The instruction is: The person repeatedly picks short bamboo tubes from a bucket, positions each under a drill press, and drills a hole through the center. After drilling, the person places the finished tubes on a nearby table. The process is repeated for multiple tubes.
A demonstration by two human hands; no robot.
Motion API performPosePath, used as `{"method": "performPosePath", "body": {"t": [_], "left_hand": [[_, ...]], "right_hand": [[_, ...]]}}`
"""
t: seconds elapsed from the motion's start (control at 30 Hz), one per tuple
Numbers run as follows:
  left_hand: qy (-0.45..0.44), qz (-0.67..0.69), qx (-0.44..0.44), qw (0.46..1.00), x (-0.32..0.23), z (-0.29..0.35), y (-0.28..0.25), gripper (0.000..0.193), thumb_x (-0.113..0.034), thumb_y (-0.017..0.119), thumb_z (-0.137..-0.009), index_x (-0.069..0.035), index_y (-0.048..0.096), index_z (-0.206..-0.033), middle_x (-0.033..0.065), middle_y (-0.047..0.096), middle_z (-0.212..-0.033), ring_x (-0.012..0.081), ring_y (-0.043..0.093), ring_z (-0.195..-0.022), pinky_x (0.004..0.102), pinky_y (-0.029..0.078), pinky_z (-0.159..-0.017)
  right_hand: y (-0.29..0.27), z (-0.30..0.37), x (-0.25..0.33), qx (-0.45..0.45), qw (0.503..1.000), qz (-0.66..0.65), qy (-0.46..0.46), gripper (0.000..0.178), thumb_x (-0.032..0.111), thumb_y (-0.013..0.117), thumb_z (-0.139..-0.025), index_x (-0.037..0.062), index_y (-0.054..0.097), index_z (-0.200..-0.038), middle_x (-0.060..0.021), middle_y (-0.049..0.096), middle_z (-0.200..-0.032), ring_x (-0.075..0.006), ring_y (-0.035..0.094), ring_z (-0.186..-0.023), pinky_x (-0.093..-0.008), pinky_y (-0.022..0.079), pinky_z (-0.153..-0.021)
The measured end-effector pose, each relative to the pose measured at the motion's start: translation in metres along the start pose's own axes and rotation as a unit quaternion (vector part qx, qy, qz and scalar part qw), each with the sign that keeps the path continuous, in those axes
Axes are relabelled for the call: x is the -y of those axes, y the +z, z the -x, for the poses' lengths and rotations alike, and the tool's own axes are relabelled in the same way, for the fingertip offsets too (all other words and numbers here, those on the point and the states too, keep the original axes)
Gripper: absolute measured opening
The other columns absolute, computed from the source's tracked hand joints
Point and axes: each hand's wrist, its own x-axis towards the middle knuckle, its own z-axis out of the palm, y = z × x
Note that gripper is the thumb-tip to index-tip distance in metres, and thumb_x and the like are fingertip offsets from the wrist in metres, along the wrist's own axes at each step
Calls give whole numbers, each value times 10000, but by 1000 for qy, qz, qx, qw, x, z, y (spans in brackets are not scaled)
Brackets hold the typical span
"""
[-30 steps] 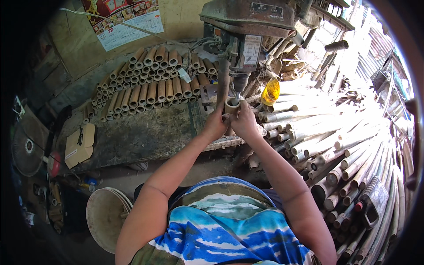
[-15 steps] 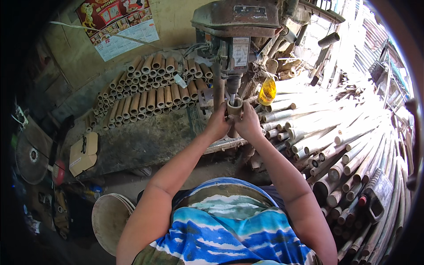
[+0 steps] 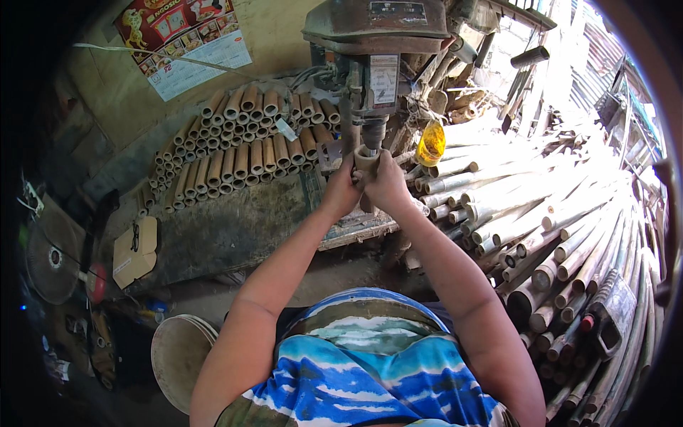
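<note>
Both my hands grip one short bamboo tube (image 3: pixel 366 163), held upright beneath the chuck (image 3: pixel 373 132) of a drill press (image 3: pixel 376 44). My left hand (image 3: pixel 341 189) wraps the tube's left side and my right hand (image 3: pixel 388 187) its right side, fingers closed. The tool in the chuck reaches into the tube's open top, so its lower end is hidden. Part of the tube shows below my hands.
Cut bamboo tubes (image 3: pixel 242 162) lie stacked on the workbench (image 3: pixel 235 220) at left, near a cardboard piece (image 3: pixel 135 251) with dark glasses. Long bamboo poles (image 3: pixel 512 206) fill the right side, a yellow container (image 3: pixel 431 144) above them. A bucket (image 3: pixel 174 359) and a fan (image 3: pixel 53 256) stand lower left.
The tube and both hands have shifted slightly left and up toward the chuck. Less of the tool shows above the tube's rim. Both hands keep their hold.
</note>
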Motion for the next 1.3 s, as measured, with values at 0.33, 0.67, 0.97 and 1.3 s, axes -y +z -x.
{"method": "performPosePath", "body": {"t": [0.33, 0.67, 0.97, 1.3], "left_hand": [[-4, 21, 52, 998, -18, 1, 6, 685, -4, 645, -923, -80, 344, -1535, 171, 622, -1358, 243, 622, -1223, 358, 490, -1004], [0, 59, 15, 998, 11, -2, -10, 645, -14, 643, -911, -95, 387, -1498, 183, 641, -1309, 293, 630, -1219, 387, 510, -976], [-15, 29, 58, 998, -10, -17, 1, 620, -14, 610, -943, -91, 384, -1514, 175, 643, -1318, 258, 643, -1194, 373, 502, -968], [-41, 50, 88, 994, -9, 0, -4, 664, 51, 609, -909, -70, 367, -1515, 163, 593, -1390, 250, 615, -1231, 362, 492, -1012]], "right_hand": [[-31, 14, 14, -15, 1000, 4, -13, 460, 103, 695, -833, -16, 485, -1224, -287, 615, -1151, -480, 587, -1121, -534, 479, -933], [-2, 11, 22, -37, 998, 11, -42, 399, 115, 691, -852, -23, 457, -1145, -301, 644, -1017, -529, 610, -1003, -567, 490, -843], [-19, -10, 9, -6, 1000, 0, 23, 378, 107, 687, -852, -38, 455, -1113, -330, 614, -1052, -510, 606, -1035, -574, 486, -867], [-24, 20, 20, -34, 998, 10, -43, 361, 47, 626, -830, -29, 458, -1140, -311, 615, -1051, -508, 609, -1018, -571, 490, -848]]}}
